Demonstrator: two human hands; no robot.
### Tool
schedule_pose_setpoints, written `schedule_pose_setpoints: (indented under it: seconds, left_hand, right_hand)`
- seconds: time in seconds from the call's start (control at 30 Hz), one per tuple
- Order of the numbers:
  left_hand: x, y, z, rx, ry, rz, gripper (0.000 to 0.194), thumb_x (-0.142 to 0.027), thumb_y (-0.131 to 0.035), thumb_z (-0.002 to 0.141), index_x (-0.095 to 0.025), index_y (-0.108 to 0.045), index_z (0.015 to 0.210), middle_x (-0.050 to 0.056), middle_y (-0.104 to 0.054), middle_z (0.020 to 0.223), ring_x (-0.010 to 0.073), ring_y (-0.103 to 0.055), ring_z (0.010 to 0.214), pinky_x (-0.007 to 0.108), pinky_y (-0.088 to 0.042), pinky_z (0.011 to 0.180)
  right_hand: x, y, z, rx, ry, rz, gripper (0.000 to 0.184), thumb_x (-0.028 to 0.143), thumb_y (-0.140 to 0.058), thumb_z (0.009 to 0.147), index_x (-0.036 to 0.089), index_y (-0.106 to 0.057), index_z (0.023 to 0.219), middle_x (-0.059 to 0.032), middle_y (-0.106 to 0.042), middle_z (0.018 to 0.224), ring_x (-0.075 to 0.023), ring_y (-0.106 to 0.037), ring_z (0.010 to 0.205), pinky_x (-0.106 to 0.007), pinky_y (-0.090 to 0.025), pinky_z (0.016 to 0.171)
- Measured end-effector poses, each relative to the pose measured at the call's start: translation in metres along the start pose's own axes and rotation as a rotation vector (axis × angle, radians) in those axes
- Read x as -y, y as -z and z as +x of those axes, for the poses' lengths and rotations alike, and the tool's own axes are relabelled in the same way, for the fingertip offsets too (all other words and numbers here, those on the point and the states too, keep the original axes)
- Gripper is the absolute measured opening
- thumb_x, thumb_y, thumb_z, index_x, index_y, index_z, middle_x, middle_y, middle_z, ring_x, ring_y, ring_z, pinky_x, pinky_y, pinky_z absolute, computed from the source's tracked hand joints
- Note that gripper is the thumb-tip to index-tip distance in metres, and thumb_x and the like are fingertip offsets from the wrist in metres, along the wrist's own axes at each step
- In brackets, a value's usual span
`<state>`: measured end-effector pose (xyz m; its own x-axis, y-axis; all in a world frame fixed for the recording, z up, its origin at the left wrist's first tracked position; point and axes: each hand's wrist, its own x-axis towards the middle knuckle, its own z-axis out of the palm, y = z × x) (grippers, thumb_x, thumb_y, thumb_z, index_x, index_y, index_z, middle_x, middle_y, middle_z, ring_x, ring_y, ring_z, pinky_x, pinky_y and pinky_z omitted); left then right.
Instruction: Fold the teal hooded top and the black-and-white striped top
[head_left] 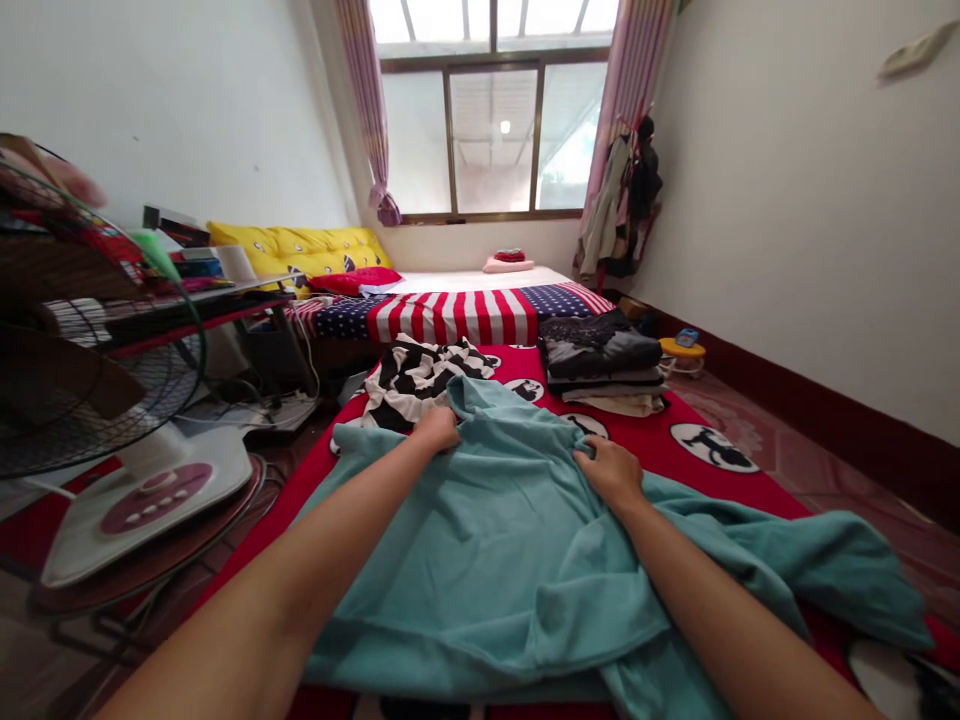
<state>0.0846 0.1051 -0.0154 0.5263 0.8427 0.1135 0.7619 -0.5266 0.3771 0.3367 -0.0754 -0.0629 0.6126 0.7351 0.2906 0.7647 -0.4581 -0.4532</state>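
Note:
A teal fleece garment lies spread and rumpled over a red panda-print blanket. My left hand is closed on the garment's far left edge, fingers curled into the cloth. My right hand grips a fold of the same garment a little to the right, fingers bent over the fabric. Just beyond my left hand lies a crumpled black-and-white patterned cloth.
A stack of folded dark and beige clothes sits on the blanket at the far right. A flag-print mattress with yellow pillows lies under the window. A standing fan and cluttered shelf stand left; a small yellow stool right.

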Motion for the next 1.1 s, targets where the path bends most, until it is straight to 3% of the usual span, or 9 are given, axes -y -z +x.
schedule_pose_setpoints:
  seconds: [0.13,0.2,0.27,0.43,0.57,0.77,0.87,0.97,1.1]
  left_hand:
    - [-0.01,-0.01,-0.003,-0.191,-0.064,-0.011,0.035,-0.021,-0.043,0.089,-0.016,-0.059,0.12,0.014,-0.069,0.108,0.0266,-0.061,0.107,0.039,-0.043,0.094]
    - [-0.007,-0.02,-0.011,-0.196,-0.14,-0.019,0.044,-0.024,-0.042,0.092,-0.018,-0.046,0.136,0.013,-0.058,0.131,0.0248,-0.051,0.123,0.039,-0.037,0.104]
    - [-0.001,-0.031,-0.022,-0.14,-0.199,-0.014,0.052,-0.032,-0.049,0.09,-0.019,-0.042,0.14,0.011,-0.048,0.144,0.026,-0.042,0.133,0.042,-0.031,0.109]
    - [0.02,-0.03,-0.039,-0.074,-0.205,0.028,0.045,-0.043,-0.058,0.085,-0.023,-0.059,0.126,0.007,-0.052,0.141,0.0261,-0.046,0.129,0.038,-0.033,0.108]
    - [0.049,0.011,-0.04,-0.243,0.0,0.092,0.038,-0.033,-0.044,0.093,-0.015,-0.06,0.122,0.015,-0.057,0.13,0.0275,-0.05,0.122,0.039,-0.036,0.102]
    - [0.091,0.055,-0.044,-0.171,0.167,0.158,0.028,-0.034,-0.073,0.07,-0.011,-0.07,0.086,0.011,-0.069,0.085,0.0273,-0.064,0.085,0.033,-0.044,0.076]
    - [0.089,0.053,-0.051,-0.272,0.123,0.214,0.018,-0.028,-0.061,0.081,-0.017,-0.068,0.093,0.012,-0.068,0.101,0.0309,-0.06,0.102,0.037,-0.043,0.086]
    - [0.082,0.043,-0.062,-0.445,-0.036,0.363,0.03,-0.014,-0.044,0.088,-0.021,-0.063,0.11,0.013,-0.059,0.124,0.0309,-0.045,0.125,0.045,-0.034,0.101]
    - [0.073,0.023,-0.079,-0.482,-0.17,0.391,0.038,-0.012,-0.046,0.085,-0.025,-0.063,0.117,0.007,-0.046,0.143,0.0283,-0.03,0.138,0.05,-0.018,0.114]
  right_hand:
    - [-0.002,0.006,0.003,-0.234,-0.08,0.125,0.035,0.041,-0.046,0.082,0.018,-0.069,0.093,-0.0113,-0.071,0.084,-0.0266,-0.064,0.079,-0.033,-0.043,0.068]
    - [-0.006,0.006,0.006,-0.34,-0.135,0.227,0.039,0.043,-0.045,0.082,0.015,-0.068,0.097,-0.0127,-0.071,0.086,-0.0262,-0.063,0.078,-0.032,-0.043,0.068]
    - [-0.011,0.003,0.008,-0.301,-0.137,0.244,0.038,0.042,-0.049,0.079,0.015,-0.069,0.097,-0.013,-0.071,0.086,-0.026,-0.062,0.078,-0.032,-0.044,0.069]
    - [-0.013,-0.006,0.009,-0.162,-0.074,0.114,0.034,0.038,-0.055,0.074,0.017,-0.071,0.096,-0.0118,-0.072,0.089,-0.0265,-0.063,0.081,-0.032,-0.043,0.068]
    - [-0.009,-0.006,0.007,-0.151,-0.056,0.065,0.035,0.039,-0.055,0.075,0.02,-0.071,0.099,-0.0101,-0.072,0.087,-0.0258,-0.063,0.079,-0.032,-0.042,0.064]
    - [-0.006,-0.007,0.007,-0.101,-0.059,0.0,0.037,0.044,-0.056,0.075,0.025,-0.072,0.102,-0.0089,-0.072,0.088,-0.0262,-0.063,0.077,-0.032,-0.041,0.063]
    - [-0.007,-0.007,0.007,-0.116,-0.056,0.028,0.036,0.043,-0.056,0.075,0.024,-0.072,0.101,-0.0094,-0.072,0.089,-0.0274,-0.063,0.081,-0.033,-0.042,0.066]
    - [-0.01,-0.009,0.008,-0.184,-0.052,0.101,0.034,0.04,-0.055,0.075,0.02,-0.072,0.097,-0.0106,-0.072,0.09,-0.0277,-0.063,0.084,-0.033,-0.044,0.072]
    - [-0.011,-0.009,0.008,-0.201,-0.044,0.167,0.033,0.037,-0.054,0.076,0.017,-0.069,0.097,-0.0119,-0.071,0.093,-0.0271,-0.063,0.084,-0.034,-0.045,0.077]
